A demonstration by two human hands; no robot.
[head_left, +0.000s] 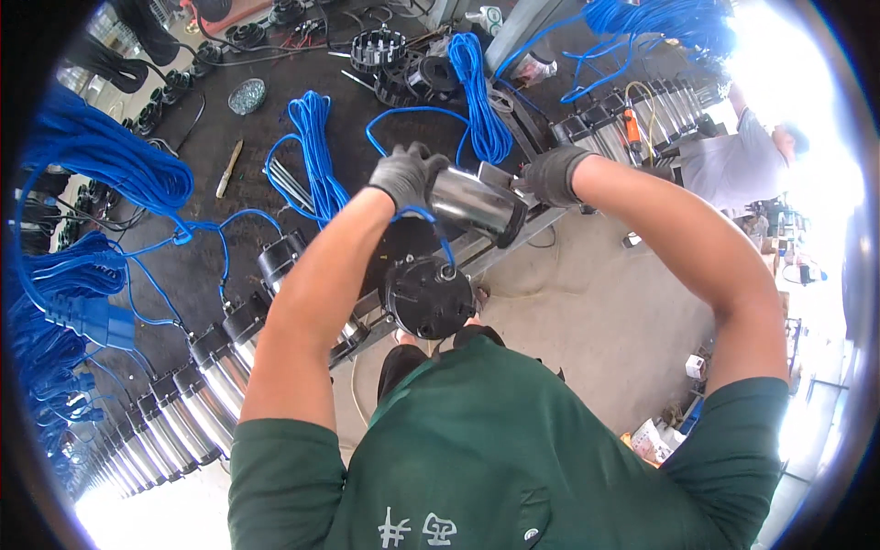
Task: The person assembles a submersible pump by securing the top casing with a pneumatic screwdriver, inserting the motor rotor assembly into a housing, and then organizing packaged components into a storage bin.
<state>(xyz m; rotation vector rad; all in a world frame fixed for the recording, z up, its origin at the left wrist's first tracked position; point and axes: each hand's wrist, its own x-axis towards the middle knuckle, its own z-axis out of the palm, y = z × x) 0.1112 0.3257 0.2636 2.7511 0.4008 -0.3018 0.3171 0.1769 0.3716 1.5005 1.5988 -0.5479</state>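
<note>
Dark flat bench (275, 69), shiny silver metal cylinder (472, 206) at its near edge. Looped blue cable coil (481, 101) beyond cylinder; round black disc-shaped top (426, 307) nearer wearer. Left black-gloved hand (408, 176): grip clamped on cylinder's left end. Right black-gloved hand (553, 176) beside cylinder's right: grip, cannot tell.

Cable coils (482, 105), metal cylinders (472, 205) — it's a workshop.

Cylinder (472, 203) smooth glossy metal; round black cap (422, 295) plastic-looking; green shirt (477, 431) matt cloth; blue cable coil (490, 124) smooth plastic
</note>
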